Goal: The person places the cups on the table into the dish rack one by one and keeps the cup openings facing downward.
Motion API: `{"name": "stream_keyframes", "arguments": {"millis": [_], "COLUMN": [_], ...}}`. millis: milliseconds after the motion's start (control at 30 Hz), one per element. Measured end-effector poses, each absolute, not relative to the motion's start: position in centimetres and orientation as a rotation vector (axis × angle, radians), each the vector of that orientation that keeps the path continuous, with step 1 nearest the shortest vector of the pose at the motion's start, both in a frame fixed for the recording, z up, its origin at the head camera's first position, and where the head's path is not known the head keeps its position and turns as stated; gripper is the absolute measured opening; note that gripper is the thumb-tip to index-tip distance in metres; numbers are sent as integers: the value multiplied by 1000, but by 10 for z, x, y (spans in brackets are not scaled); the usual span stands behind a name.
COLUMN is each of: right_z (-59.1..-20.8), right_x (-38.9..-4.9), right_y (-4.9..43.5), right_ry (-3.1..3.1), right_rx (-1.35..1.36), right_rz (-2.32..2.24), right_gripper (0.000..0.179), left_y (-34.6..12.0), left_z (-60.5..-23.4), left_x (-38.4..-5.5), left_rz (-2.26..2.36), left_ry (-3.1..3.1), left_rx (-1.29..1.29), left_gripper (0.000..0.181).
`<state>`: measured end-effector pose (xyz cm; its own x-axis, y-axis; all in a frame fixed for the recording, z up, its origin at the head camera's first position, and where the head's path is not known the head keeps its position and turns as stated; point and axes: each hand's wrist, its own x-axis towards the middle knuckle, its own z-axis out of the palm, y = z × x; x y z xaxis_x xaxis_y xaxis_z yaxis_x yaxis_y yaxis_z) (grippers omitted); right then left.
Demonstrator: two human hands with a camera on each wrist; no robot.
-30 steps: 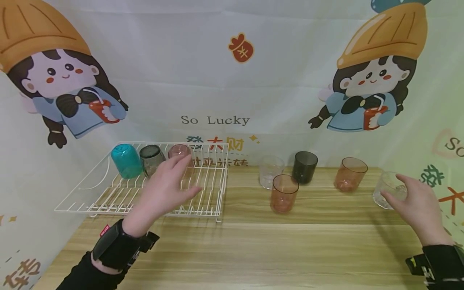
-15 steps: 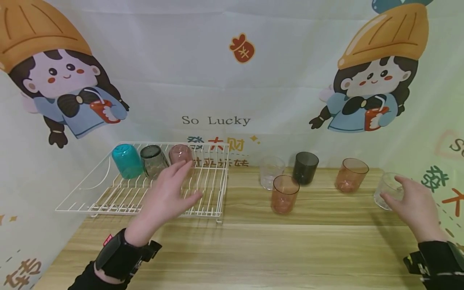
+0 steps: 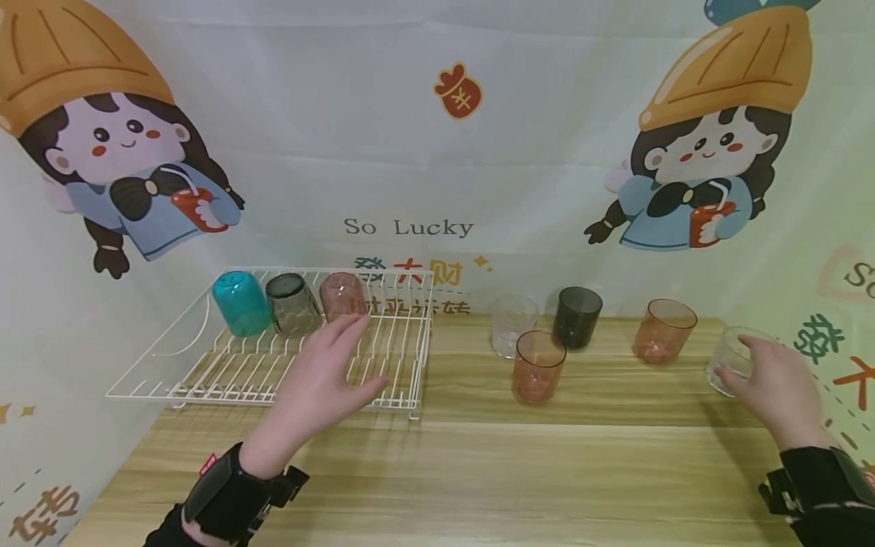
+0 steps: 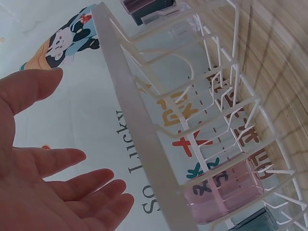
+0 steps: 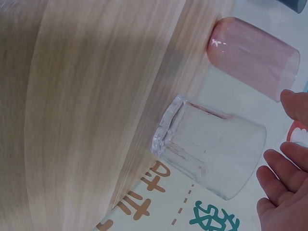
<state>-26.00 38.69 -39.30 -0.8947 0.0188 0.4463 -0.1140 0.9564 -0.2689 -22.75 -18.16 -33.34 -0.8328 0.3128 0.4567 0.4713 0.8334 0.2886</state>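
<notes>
My left hand (image 3: 321, 380) hovers over the front of a white wire dish rack (image 3: 418, 357), fingers spread and holding nothing. Behind its fingertips a pink glass (image 3: 342, 295) stands upside down on the rack, beside a grey glass (image 3: 292, 304) and a teal glass (image 3: 241, 304). In the left wrist view the pink glass (image 4: 224, 192) shows through the wires. At the far right my right hand (image 3: 782, 387) is just in front of a clear glass (image 3: 726, 361), partly covering it. The right wrist view shows that clear glass (image 5: 211, 149) upright, the relaxed fingertips close to its rim.
Mid-table stand another clear glass (image 3: 509, 327), a dark grey glass (image 3: 577, 317) and an amber glass (image 3: 536, 372), close together. A second amber glass (image 3: 663, 332) stands between them and the right hand. A printed cloth (image 3: 410, 152) hangs behind the wooden table (image 3: 513, 479).
My left hand has drifted slightly right and toward me, uncovering more of the grey and pink glasses. My right hand has shifted slightly left by the clear glass. The glasses stay put.
</notes>
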Motion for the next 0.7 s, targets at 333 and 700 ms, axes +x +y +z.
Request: {"name": "stream_keyframes", "arguments": {"millis": [333,700], "right_z": [-400,-403], "right_x": [-268,-267], "right_y": [390,388], "right_ry": [-2652,-2715], "right_rx": [145,73], "right_rz": [421,369], "right_gripper": [57,58], "left_y": [-179,-171], "left_z": [-339,-350], "left_x": [-225,-225], "left_rz": [-556,-557], "left_ry": [-2645,-2659], "left_rx": [-604,-620], "left_gripper": [88,92]}}
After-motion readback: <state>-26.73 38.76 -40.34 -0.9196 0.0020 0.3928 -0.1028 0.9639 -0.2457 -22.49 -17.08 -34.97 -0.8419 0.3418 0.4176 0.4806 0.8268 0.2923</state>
